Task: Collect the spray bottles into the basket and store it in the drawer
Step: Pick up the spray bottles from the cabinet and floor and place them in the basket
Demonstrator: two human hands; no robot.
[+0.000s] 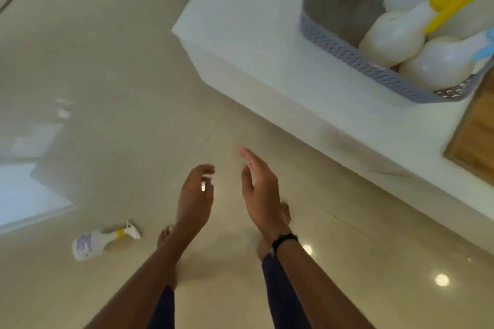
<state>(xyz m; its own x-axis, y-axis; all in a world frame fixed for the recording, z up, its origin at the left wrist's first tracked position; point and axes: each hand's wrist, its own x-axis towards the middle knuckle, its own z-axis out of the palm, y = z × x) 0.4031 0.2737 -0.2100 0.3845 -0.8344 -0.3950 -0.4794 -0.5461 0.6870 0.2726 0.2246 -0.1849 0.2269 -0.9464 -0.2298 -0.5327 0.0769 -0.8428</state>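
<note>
We see soft, even indoor light. Round ceiling-lamp glare spots the glossy floor point(107, 88) at lower right, with pale window reflections at left. Everything is slightly motion-blurred, and the wide lens bends edges.

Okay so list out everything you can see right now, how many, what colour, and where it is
spray bottles in the basket: at least four, white with yellow or blue spray heads, lying in the basket at upper right
spray bottle on the floor: one, white with a yellow collar, lying on its side on the floor at lower left
basket: one, grey, woven-look wall, on the white surface
white surface: one, white, upper right, raised above the floor
wooden panel: one, brown, at the right edge, beside the basket
floor: glossy beige tiles
wristband: one, black, on the right wrist
left hand: empty, fingers loosely curled, above the floor
right hand: empty, fingers relaxed, beside the left hand
</note>
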